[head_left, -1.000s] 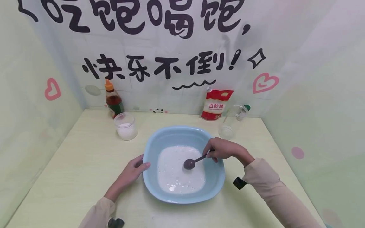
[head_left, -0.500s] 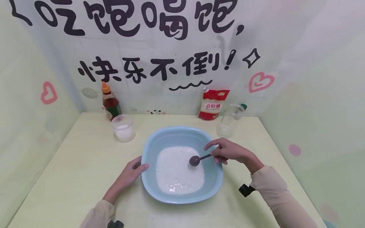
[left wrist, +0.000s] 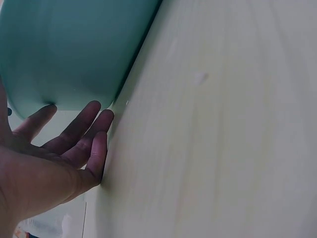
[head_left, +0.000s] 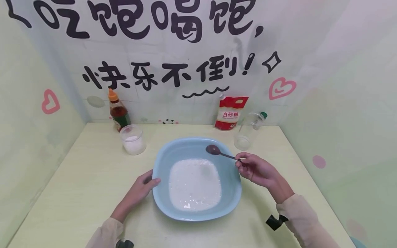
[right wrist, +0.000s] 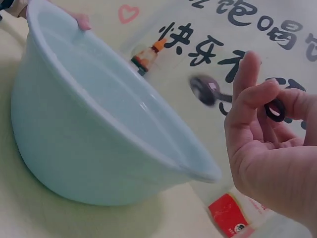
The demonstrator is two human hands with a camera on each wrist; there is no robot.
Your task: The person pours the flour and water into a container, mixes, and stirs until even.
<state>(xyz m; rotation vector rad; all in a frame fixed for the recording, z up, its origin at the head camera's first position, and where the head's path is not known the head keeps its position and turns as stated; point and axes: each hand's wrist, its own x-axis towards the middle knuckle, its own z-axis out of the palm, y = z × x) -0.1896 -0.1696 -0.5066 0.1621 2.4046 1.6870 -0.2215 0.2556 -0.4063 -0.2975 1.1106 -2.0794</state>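
Note:
A dark brown measuring spoon [head_left: 213,150] is raised above the back right part of a light blue plastic basin [head_left: 157,203]. My right hand [head_left: 257,169] pinches its handle between thumb and fingers, and the ring at the handle's end shows in the right wrist view. White liquid [head_left: 194,187] covers the basin's floor. At the basin's left side, my left hand [head_left: 141,187] holds the wall, thumb over the rim and fingers outside. Those fingertips meet the basin's outer side in the left wrist view, where the left hand [left wrist: 54,158] is close to the tabletop.
Back left on the table [head_left: 93,172] stand a sauce bottle [head_left: 119,113] with an orange cap and a clear tub [head_left: 133,140] of white powder. A red sugar pouch [head_left: 230,113] and a clear jar [head_left: 245,134] stand back right. Walls enclose the back and sides.
My right hand has lifted the spoon from over the white liquid toward the basin's back right, turning the wrist. My left hand stays at the basin's left rim.

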